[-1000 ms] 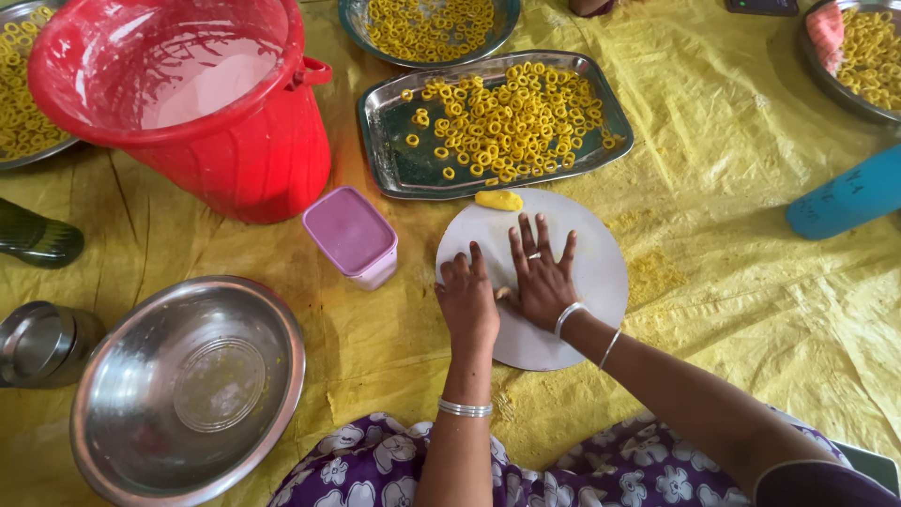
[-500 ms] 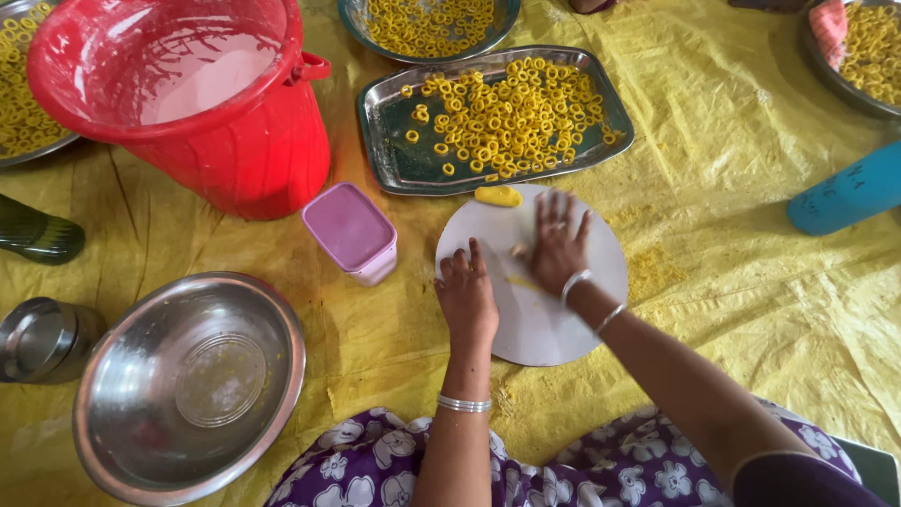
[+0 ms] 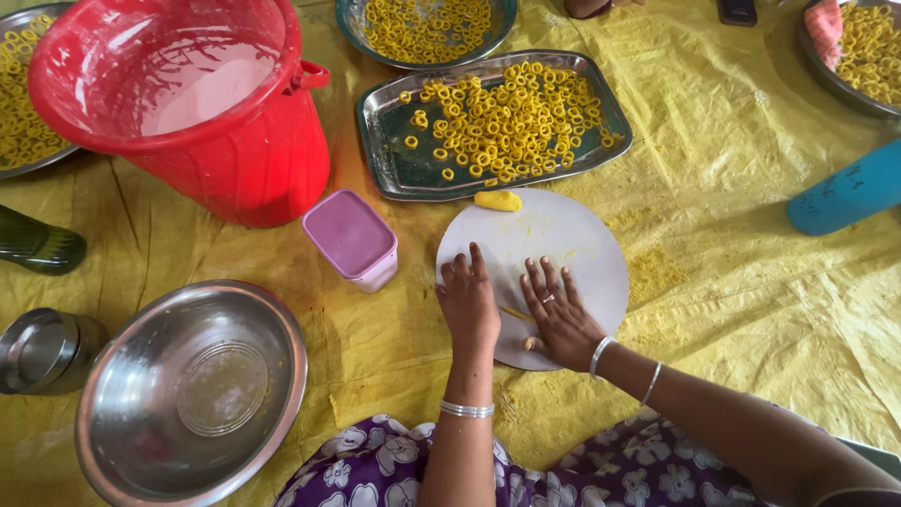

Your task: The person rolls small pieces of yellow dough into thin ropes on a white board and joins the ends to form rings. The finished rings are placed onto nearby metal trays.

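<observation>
Both hands lie flat, palms down, on a round white board (image 3: 563, 253) set on a yellow sheet (image 3: 732, 188) on the floor. The left hand (image 3: 469, 300) rests with fingers straight and close together at the board's near left edge; it grips nothing. The right hand (image 3: 561, 324) is spread open beside it, fingers fanned, pressing on a thin yellow dough strand (image 3: 516, 314) that shows between the two hands; neither hand closes around it. A dough lump (image 3: 498, 200) sits at the board's far edge, just beside a steel tray (image 3: 394, 174) covered with small yellow dough rings (image 3: 507, 108). The dough looks soft, light and slightly greasy, so the strand would likely stretch or tear if pinched hard; it seems best handled by rolling under flat fingers and lifted gently by its ends. A pink-lidded box (image 3: 350, 237) stands left of the board, near a red bucket (image 3: 188, 103) holding white powder. A steel bowl (image 3: 192, 390) lies near the left knee, and a small steel pot (image 3: 42, 349) is left of that. More rings fill a bowl (image 3: 357, 23) beyond the tray. A blue bottle (image 3: 845, 197) lies well to the right.
</observation>
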Available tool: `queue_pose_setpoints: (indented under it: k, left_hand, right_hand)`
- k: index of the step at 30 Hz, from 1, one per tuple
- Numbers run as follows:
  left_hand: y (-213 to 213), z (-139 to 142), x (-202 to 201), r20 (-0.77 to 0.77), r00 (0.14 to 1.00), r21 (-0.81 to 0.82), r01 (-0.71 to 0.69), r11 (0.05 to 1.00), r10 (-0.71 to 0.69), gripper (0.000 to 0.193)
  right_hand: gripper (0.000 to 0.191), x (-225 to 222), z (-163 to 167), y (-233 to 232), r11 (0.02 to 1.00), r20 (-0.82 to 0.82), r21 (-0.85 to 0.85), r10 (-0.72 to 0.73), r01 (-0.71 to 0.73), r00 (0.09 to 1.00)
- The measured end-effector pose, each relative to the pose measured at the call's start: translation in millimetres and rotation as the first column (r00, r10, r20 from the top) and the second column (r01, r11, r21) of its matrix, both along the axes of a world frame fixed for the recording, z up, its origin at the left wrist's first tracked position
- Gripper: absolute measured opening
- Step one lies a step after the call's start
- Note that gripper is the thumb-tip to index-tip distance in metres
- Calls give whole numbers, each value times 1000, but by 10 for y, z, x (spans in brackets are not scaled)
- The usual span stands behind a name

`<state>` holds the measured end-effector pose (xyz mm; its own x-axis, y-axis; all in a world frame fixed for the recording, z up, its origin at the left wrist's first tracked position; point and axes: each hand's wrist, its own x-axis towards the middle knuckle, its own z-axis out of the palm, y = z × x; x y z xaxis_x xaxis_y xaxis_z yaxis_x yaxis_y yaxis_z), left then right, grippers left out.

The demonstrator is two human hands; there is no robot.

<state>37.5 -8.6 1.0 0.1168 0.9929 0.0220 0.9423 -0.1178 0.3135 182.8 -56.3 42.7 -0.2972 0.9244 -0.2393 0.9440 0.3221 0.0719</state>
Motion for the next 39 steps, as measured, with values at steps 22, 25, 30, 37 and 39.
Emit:
queue_pose_setpoints:
  k: [22, 25, 30, 37, 39]
  left_hand:
    - [-27, 11, -27, 17, 1000, -11, 9, 1000, -8, 89]
    - [-19, 28, -31, 28, 1000, 80, 2, 997, -4, 90]
    - [6, 14, -54, 59, 998, -39, 18, 999, -15, 91]
    - [7, -65, -80, 55, 998, -19, 23, 1000, -22, 88]
    - [18, -61, -90, 52, 998, -18, 24, 1000, -23, 89]
  right_hand:
    - [103, 158, 75, 495, 933, -28, 126, -335, 336, 942]
    - [96, 323, 140, 736, 876, -245, 265, -343, 403, 907]
    - [102, 29, -46, 367, 976, 143, 212, 12, -42, 990]
    - [98, 40, 71, 423, 987, 133, 51, -158, 152, 979]
    - [96, 193, 110, 644, 941, -60, 198, -269, 275, 961]
